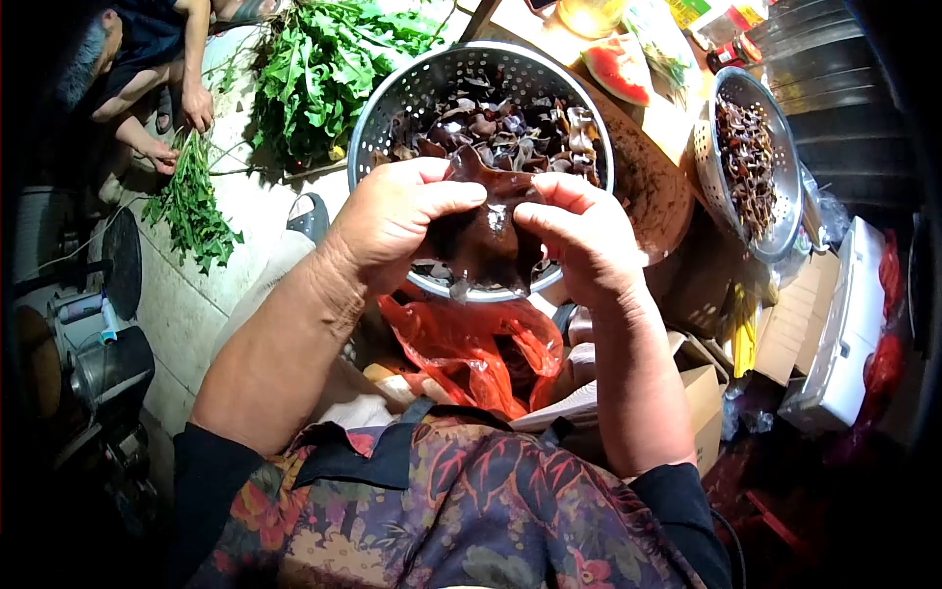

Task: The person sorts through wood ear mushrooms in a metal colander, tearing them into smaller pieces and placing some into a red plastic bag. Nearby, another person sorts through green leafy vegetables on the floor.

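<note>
Between both hands a large dark brown piece of wood ear mushroom (491, 231) is spread out, glossy and wet-looking. My left hand (397, 211) pinches its left edge between thumb and fingers. On the opposite edge, my right hand (584, 231) grips it the same way. Just beneath is a metal colander (365, 147) with holes in its wall, holding many more wood ear pieces (510, 128). A red plastic bag (471, 344) lies below the colander, near my lap.
A second colander (785, 196) of brown strips stands right. Leafy greens (329, 74) lie at upper left, where another person's hand (198, 106) holds a bunch of greens (191, 211). Watermelon (618, 69) sits on the table behind. A white foam box (834, 324) and cardboard (795, 314) are at right.
</note>
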`<action>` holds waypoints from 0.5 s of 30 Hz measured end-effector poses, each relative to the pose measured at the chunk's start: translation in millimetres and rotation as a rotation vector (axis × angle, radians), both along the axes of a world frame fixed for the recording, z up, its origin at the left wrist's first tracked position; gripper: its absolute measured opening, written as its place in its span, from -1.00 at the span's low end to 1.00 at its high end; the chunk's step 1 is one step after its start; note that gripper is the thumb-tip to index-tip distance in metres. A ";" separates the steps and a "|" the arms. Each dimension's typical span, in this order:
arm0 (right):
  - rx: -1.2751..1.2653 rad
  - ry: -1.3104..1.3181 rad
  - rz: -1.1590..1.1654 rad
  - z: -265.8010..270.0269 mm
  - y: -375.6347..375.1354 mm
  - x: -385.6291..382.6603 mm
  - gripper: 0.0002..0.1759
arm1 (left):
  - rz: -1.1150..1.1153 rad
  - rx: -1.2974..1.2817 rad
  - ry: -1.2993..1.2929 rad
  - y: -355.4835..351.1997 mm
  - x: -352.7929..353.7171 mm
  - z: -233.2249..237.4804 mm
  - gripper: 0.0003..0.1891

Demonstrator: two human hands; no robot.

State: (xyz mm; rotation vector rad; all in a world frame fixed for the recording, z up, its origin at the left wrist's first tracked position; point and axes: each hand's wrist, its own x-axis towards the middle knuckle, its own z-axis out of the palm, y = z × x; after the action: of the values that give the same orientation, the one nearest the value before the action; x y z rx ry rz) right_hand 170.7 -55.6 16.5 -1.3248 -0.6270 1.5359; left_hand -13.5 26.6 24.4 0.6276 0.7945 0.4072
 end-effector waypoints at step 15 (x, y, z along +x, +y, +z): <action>0.031 0.028 0.002 6.4 -1.8 -9.3 -0.85 | -0.172 0.165 0.172 -4.2 3.1 4.2 -0.84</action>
State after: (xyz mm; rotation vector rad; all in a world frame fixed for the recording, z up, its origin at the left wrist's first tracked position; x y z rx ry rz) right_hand 161.4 -57.4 22.9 -1.2779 -0.6321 1.5386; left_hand -10.5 22.4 28.6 0.8868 0.8679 0.2650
